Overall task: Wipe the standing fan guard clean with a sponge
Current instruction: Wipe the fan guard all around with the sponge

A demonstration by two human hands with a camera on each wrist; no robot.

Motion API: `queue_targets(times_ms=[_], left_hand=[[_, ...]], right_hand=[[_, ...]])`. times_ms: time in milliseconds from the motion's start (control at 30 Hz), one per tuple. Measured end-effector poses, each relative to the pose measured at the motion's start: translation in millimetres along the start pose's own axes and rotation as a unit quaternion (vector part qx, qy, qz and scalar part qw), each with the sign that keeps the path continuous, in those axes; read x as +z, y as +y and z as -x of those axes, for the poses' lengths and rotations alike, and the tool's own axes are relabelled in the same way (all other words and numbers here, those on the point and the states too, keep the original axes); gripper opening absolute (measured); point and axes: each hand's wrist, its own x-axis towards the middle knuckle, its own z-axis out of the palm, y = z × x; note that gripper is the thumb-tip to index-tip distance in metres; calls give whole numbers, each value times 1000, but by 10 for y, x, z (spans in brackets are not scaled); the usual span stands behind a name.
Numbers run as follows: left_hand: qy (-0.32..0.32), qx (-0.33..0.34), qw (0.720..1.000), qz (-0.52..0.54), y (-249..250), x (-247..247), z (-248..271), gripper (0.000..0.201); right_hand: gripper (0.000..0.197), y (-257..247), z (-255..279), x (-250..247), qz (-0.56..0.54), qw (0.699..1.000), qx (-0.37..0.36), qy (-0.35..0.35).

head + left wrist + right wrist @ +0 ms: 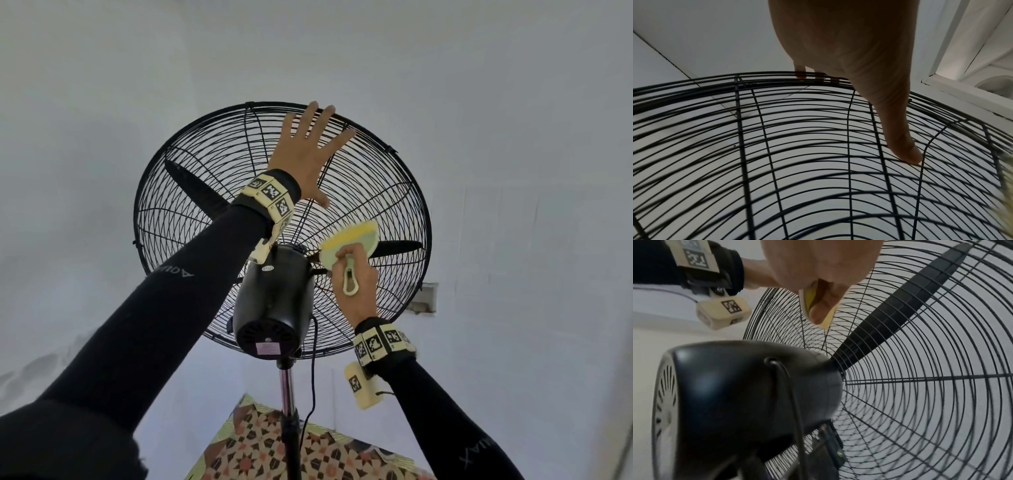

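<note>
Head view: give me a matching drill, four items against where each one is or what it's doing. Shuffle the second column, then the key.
Column one:
1. left hand
2. right hand
3. sponge
4. motor housing

Column two:
A. behind the hub, on top of the pole
B. fingers spread flat on the upper part of the fan guard
C. curled round a pale green handle
D. yellow pad against the wires, right of the hub

Pairs: 1-B, 2-C, 3-D, 4-A
</note>
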Motion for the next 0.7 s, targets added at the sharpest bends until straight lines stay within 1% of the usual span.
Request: queue_targets(times_ms=[67,100,133,167,200,233,300,333,367,400,433,500,533,567,600,700], left_hand=[[1,-1,1000,2,-8,3,7,144],[1,-2,1000,4,-12,4,10,144],[0,-3,1000,5,-15,3,12,144],[-1,-3,1000,5,-15,-2,13,144],[0,-3,1000,5,-15,-7,13,144],[1,-3,1000,4,-13,-14,13,144],[2,-2,1000,4,-4,-21,9,143],[1,-4,1000,3,4,-21,-1,143],[-1,-7,1000,0,5,-28,-8,143],[-5,-9,1000,-4,8,-37,-7,143],[-9,-11,1000,-7,6,-46,-5,143],[-12,-17,1000,-11,4,-52,-3,144],[-14,-19,1000,-12,8,-55,-3,144],[-17,-22,1000,-14,20,-60,-8,144],[-19,-25,999,-20,26,-68,-17,144],[-29,-36,998,-37,1,-99,-31,144]], right_hand=[[12,44,20,-17,17,996,-19,-82],[11,59,19,-31,18,994,-25,-108],[11,63,12,-48,19,993,-28,-117],[12,61,0,-61,18,994,-27,-108],[12,42,-22,-68,15,996,-25,-83],[13,23,-58,-77,11,999,-24,-41],[12,-5,-143,-101,4,997,-23,67],[12,-5,-177,-102,-2,995,-20,101],[12,-12,-185,-91,-14,994,-19,105],[11,-6,-158,-70,-22,997,-23,74],[9,8,-98,-47,-20,999,-33,16],[4,73,40,-17,2,992,-48,-116],[4,118,75,-20,4,988,-46,-146],[5,157,72,-44,-2,989,-41,-140],[6,180,39,-70,-11,993,-40,-107],[11,171,-170,-177,-33,998,-37,30]])
